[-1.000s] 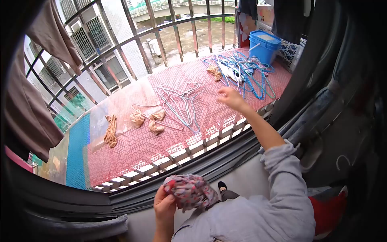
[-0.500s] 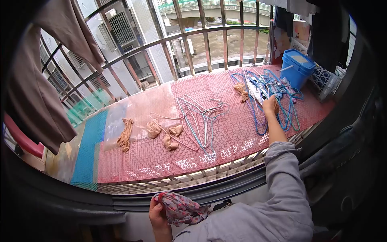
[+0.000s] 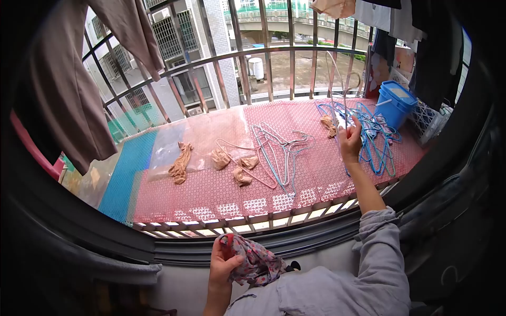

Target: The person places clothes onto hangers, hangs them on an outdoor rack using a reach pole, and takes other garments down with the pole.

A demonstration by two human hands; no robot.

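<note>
My left hand (image 3: 224, 266) is closed on a bunched floral cloth (image 3: 255, 259), grey with red and pink spots, near the bottom centre. Out over the ledge, my right hand (image 3: 350, 139) grips a pale wire hanger (image 3: 345, 87), lifted with its hook upward. Just beyond that hand lies a tangled pile of blue hangers (image 3: 375, 152) on the pink perforated mat (image 3: 205, 200). Several white and light-blue hangers (image 3: 286, 150) rest mid-mat. Tan cloth bundles (image 3: 181, 164) lie left of them, and another (image 3: 329, 126) sits beside the pile.
A blue bucket (image 3: 395, 104) stands at the right rear by a white basket (image 3: 428, 118). Metal railing bars (image 3: 268, 63) run behind the mat. Brown trousers (image 3: 74, 89) hang at the left, with dark and white clothes (image 3: 382, 18) at the upper right.
My right hand has come up from the pile with a pale hanger in it. My left hand still holds the floral cloth, its thumb now lying across it. The view has shifted.
</note>
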